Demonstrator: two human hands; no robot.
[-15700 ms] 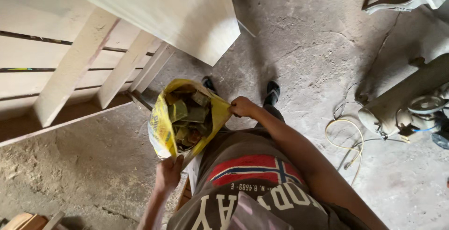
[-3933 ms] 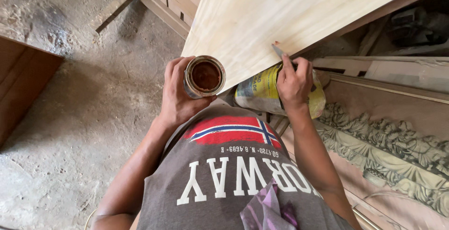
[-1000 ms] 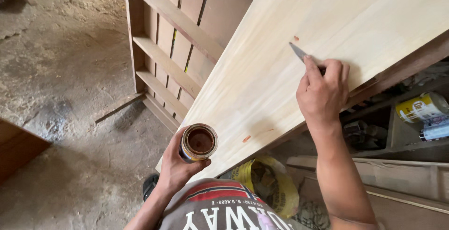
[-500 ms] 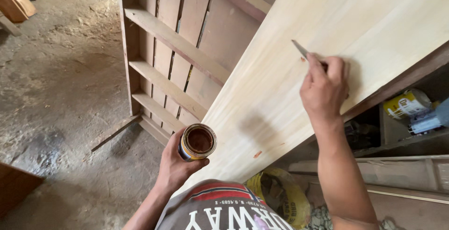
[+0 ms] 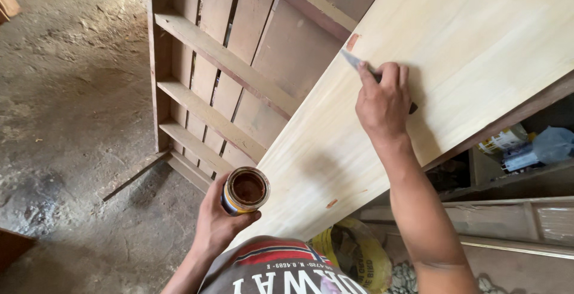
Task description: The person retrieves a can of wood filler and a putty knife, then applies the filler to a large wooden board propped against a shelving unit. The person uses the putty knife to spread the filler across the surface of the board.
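One putty knife gripped by right hand; left hand clasps one tin.

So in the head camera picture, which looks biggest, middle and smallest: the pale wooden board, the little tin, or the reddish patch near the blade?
1. Pale wooden board, by far the largest.
2. Open tin in the left hand.
3. Reddish patch, smallest.
The tin is nearer the camera, but the order seems safe.

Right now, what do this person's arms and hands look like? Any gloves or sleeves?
Both hands are bare: no gloves, rings or watch show on the left hand or the right hand. Both forearms are uncovered as far as the picture shows, so no sleeve reaches them. Below, the person wears a grey T-shirt with white lettering and a red, white and blue band.
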